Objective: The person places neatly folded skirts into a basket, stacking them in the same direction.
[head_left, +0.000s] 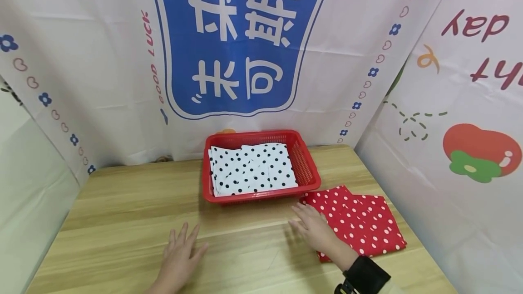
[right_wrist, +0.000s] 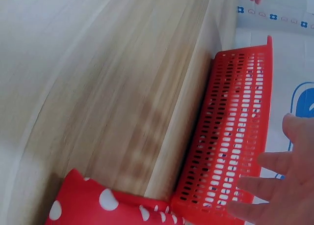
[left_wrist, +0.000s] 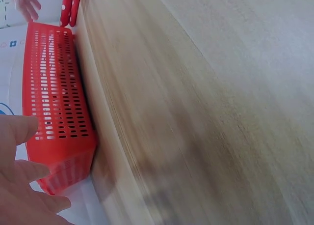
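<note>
A red plastic basket (head_left: 261, 198) with slotted sides stands at the back of the table. Inside it lies a folded white cloth with black dots (head_left: 253, 169). To its right, a folded red cloth with white dots (head_left: 367, 221) lies on the tabletop, one corner close against the basket. My left hand (head_left: 180, 257), fingers spread, hovers over the wood left of centre and holds nothing. Near the red cloth's left edge is my right hand (head_left: 316, 230), its fingers extended and nothing in its grasp. In the right wrist view those spread fingers overlap the basket wall (right_wrist: 225, 131).
The wooden table (head_left: 122, 221) has a printed white cloth hanging (head_left: 114, 80) behind it and another hanging (head_left: 441, 158) along the right side. A black band (head_left: 367, 275) is round the right wrist.
</note>
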Available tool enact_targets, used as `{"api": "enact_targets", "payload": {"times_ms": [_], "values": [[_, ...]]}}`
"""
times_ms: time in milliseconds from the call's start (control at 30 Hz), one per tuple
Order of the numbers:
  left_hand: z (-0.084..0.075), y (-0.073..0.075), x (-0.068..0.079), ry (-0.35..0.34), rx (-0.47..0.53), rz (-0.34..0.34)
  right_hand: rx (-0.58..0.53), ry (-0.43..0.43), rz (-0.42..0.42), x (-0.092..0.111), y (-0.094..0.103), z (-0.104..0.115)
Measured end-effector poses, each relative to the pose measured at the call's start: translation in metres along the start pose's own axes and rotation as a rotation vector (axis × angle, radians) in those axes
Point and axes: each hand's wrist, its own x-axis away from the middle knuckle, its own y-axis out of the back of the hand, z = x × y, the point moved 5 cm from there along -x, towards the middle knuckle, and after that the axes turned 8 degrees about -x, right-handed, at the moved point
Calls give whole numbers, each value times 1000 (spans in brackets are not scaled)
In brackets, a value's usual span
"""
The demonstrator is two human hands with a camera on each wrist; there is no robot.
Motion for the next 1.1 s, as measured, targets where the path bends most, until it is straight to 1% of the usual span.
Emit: {"api": "enact_targets", "payload": {"times_ms": [67, 133, 200, 267, 333, 433, 500, 600, 700, 767, 933, 1100], "values": [[2, -1, 0, 8, 5, 9, 18, -37, -9, 0, 1, -9], [4, -1, 1, 15, 14, 16, 50, -102, -17, 2, 4, -21], [7, -2, 2, 15, 15, 11, 96, -195, -20, 3, 7, -40], [11, -3, 3, 17, 16, 6, 149, -296, -25, 6, 12, -62], [15, -4, 5, 20, 13, 0, 177, -390, -24, 9, 15, -84], [22, -5, 8, 31, 22, 2, 170, -487, -22, 13, 17, -113], [25, -5, 9, 34, 22, 3, 134, -537, -5, 17, 16, -126], [29, -6, 10, 30, 18, -5, 124, -568, 21, 21, 12, -136], [32, -8, 11, 30, 18, 5, 152, -568, 30, 28, 8, -137], [34, -9, 11, 42, 25, 27, 179, -554, 26, 33, 5, -135], [39, -11, 10, 69, 24, 89, 200, -553, 14, 44, -2, -132], [39, -12, 8, 73, 17, 116, 200, -573, 10, 49, -5, -131]]}}
